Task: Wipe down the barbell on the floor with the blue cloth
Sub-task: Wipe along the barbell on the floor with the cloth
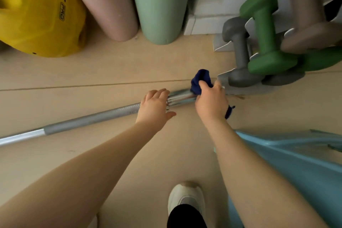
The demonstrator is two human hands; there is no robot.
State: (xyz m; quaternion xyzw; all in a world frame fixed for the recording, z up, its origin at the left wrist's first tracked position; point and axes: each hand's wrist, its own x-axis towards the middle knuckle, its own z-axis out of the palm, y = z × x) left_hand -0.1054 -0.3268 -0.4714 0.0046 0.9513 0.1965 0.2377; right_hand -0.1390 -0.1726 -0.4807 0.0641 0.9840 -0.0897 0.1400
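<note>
A silver barbell [88, 120] lies on the tan floor, running from the left edge up toward the right. My left hand [154, 106] rests over the bar by its collar, fingers curled across the top. My right hand [211, 101] grips the dark blue cloth [200, 80] wrapped round the bar's shiny sleeve end, just right of the left hand. A bit of the cloth pokes out below my right wrist. The sleeve's tip is hidden under the cloth and hand.
A rack with grey and green dumbbells [262, 42] stands right behind the bar's end. Pink [103, 3] and green [161, 7] foam rollers and a yellow ball [37, 15] lean at the back. A light blue mat [296, 168] lies at right, my shoe [187, 198] below.
</note>
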